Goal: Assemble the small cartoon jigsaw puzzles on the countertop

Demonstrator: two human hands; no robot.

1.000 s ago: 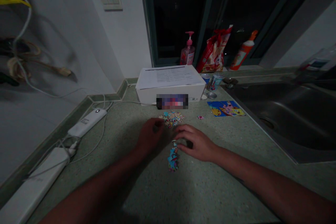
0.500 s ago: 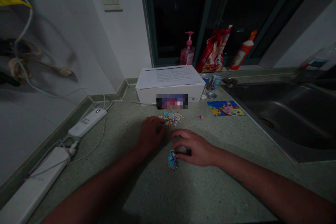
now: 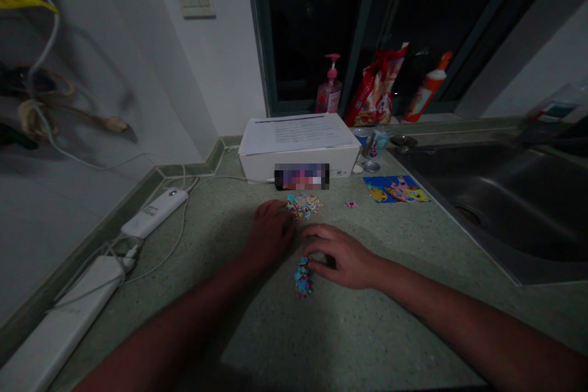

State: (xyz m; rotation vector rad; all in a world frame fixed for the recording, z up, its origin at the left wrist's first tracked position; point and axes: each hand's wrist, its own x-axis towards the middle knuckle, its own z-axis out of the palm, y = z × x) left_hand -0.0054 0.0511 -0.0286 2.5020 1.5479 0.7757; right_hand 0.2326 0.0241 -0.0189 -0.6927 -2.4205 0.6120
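A loose pile of small jigsaw puzzle pieces (image 3: 307, 203) lies on the counter in front of a white box. My left hand (image 3: 271, 228) rests at the pile's left edge, fingers curled down and closed together. Whatever its fingertips hold is hidden. Closer to me is a small blue cluster of puzzle pieces (image 3: 302, 280). Beside its upper right side is my right hand (image 3: 342, 257), thumb and fingers apart, thumb tip touching or almost touching the cluster. A pinkish group of pieces (image 3: 351, 203) lies apart, right of the pile.
Behind the pile stands the white box (image 3: 298, 162) with printed paper on top and a blurred-out phone-like object (image 3: 302, 177) against it. A colourful cartoon picture (image 3: 395, 188) lies near the sink (image 3: 505, 196). Cans (image 3: 378, 142) stand behind. A power strip (image 3: 68, 318) and cables run along the left.
My left hand has shifted slightly right, and the gap between its thumb and fingers has closed. The right hand stays almost still by the blue cluster.
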